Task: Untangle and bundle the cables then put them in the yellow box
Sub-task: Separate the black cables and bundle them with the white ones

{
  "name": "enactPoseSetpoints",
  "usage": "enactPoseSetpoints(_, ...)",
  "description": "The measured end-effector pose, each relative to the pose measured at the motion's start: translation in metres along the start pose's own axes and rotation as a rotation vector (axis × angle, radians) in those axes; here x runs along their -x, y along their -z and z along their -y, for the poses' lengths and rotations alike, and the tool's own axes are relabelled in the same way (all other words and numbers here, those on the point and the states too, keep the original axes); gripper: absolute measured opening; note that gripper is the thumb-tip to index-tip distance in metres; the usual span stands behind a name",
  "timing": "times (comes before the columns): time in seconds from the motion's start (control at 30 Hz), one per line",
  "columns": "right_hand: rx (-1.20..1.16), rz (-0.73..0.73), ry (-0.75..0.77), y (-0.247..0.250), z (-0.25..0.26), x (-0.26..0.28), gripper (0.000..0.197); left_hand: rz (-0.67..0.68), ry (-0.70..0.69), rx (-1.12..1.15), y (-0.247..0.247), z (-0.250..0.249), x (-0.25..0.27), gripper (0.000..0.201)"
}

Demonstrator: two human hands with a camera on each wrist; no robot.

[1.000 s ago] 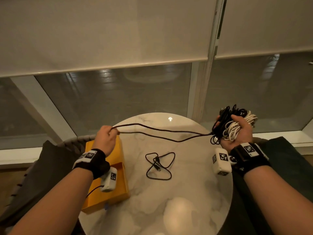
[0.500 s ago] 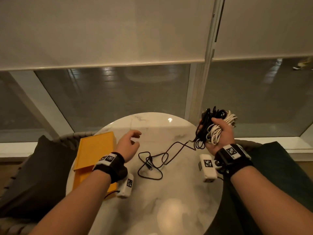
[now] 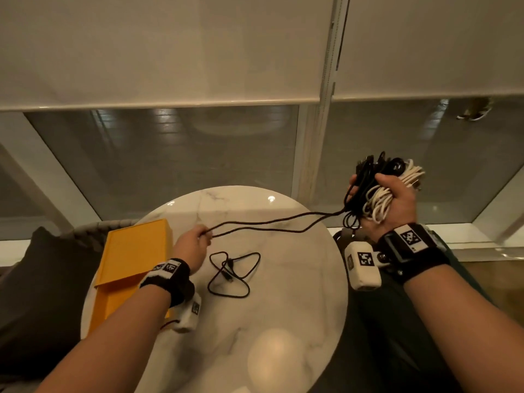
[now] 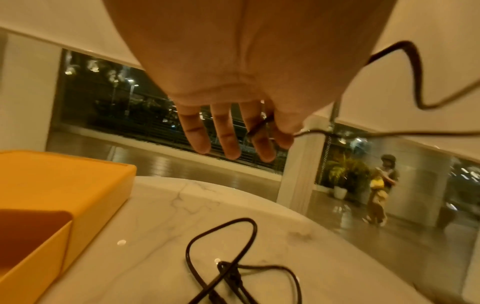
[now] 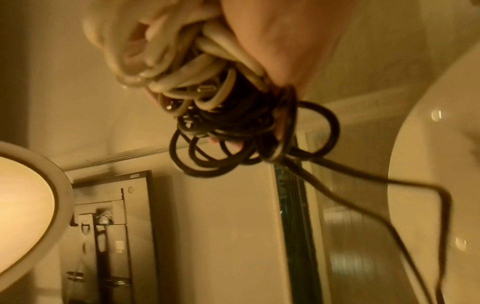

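A person sits at a round white marble table point(image 3: 283, 307), both forearms reaching forward. The right hand point(image 3: 397, 199) is raised beyond the table's right edge, fingers curled tightly around a thick bundle of coiled black and white cables point(image 3: 377, 194); the right wrist view shows white loops point(image 5: 182, 67) above black loops point(image 5: 233, 139) packed in the fist. Two thin black strands point(image 3: 269, 225) run from this bundle, sagging slightly above the table, across to the left hand point(image 3: 192, 245). The left hand hovers over the table's left half and pinches the strands at its fingertips; in the left wrist view the cable crosses one finger point(image 4: 259, 131) while the other fingers hang fairly straight and close together.

A loose black cable with a small plug point(image 3: 232, 273) lies in slack loops on the middle of the marble, just right of the left wrist. An open yellow rectangular box point(image 3: 133, 251) sits on the table's left edge, touching nothing but the table, partly covered by the left forearm. What it holds cannot be made out. Behind the table are dark window panes under pale roller blinds point(image 3: 170, 46).
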State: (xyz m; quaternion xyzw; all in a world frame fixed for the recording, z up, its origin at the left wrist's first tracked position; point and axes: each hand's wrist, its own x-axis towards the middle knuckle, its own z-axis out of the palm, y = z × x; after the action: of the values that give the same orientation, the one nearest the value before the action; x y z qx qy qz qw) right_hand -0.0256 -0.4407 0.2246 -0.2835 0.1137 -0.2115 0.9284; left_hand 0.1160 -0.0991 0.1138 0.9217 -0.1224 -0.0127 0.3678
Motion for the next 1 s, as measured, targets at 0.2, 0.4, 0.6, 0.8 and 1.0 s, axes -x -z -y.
enactPoseSetpoints(0.2,0.256,-0.244,0.005,0.046,-0.016,-0.009,0.025,-0.234,0.084,0.556,0.045,-0.018,-0.009,0.012)
enactPoseSetpoints(0.4,0.574,-0.272,-0.051,0.062,-0.067,-0.001,0.014,-0.115,0.228,1.445,0.052,-0.06,0.001,0.018)
enactPoseSetpoints(0.6,0.745,-0.148,-0.015,0.055,-0.109,0.01,0.02,0.068,0.212,1.625,0.059,-0.074,0.006,0.029)
enactPoseSetpoints(0.8,0.846,0.014,-0.023,0.041,-0.127,0.017,0.027,0.14,0.194,1.678,0.061,-0.074,0.005,0.034)
enactPoseSetpoints(1.0,0.695,0.113,0.013,0.018,-0.128,0.022,0.045,0.061,0.168,1.349,0.042,-0.082,0.005,0.015)
